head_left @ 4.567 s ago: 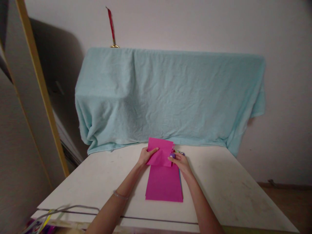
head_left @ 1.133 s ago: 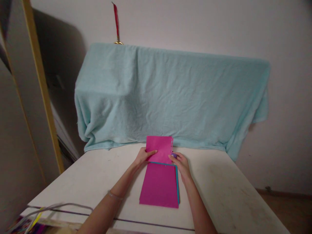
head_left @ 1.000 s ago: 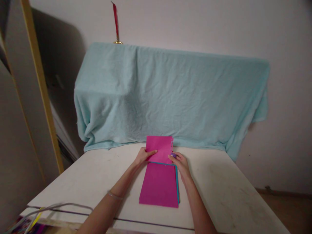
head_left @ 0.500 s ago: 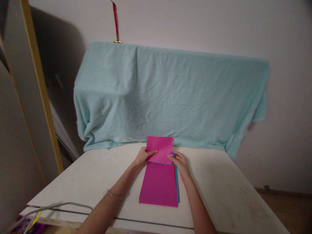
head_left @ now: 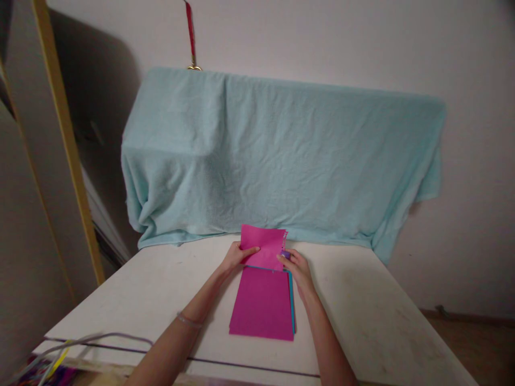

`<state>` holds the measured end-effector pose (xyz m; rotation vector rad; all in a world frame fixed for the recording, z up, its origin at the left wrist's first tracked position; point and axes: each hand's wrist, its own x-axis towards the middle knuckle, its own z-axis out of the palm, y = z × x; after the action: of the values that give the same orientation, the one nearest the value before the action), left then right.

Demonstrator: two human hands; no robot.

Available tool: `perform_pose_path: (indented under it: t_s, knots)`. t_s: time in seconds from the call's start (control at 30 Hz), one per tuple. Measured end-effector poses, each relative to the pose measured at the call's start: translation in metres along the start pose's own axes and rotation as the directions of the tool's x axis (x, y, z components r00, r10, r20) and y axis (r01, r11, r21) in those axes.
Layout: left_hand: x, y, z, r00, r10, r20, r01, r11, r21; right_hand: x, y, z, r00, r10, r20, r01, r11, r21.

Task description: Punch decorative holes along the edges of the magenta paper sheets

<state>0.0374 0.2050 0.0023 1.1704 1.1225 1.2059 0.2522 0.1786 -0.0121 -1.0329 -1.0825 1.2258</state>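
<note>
A magenta paper sheet (head_left: 263, 247) is held upright above the far end of a stack of coloured paper (head_left: 263, 303), whose top sheet is magenta with teal edges showing on the right. My left hand (head_left: 238, 256) pinches the sheet's left edge. My right hand (head_left: 296, 269) grips a small purple punch (head_left: 285, 254) at the sheet's right edge, where several small holes show. The stack lies flat on the white table (head_left: 161, 300).
A light blue cloth (head_left: 281, 161) drapes over a bulky object behind the table, against the wall. A yellow-edged board (head_left: 60, 139) leans at the left. Cables (head_left: 80, 343) and colourful scraps lie near the table's front left corner. A red ribbon (head_left: 189, 32) hangs above the cloth.
The held sheet has tilted and dropped slightly lower; both hands stay at its edges. The stack lies a little further left than 4.6 s ago.
</note>
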Motion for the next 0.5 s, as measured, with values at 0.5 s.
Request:
perform_pose_path:
  t_s: [0.5]
  knots:
    - [0.008, -0.014, -0.006, 0.999, 0.020, 0.050, -0.020, 1.000, 0.005, -0.001, 0.000, 0.001, 0.999, -0.016, 0.045, 0.015, 1.000, 0.014]
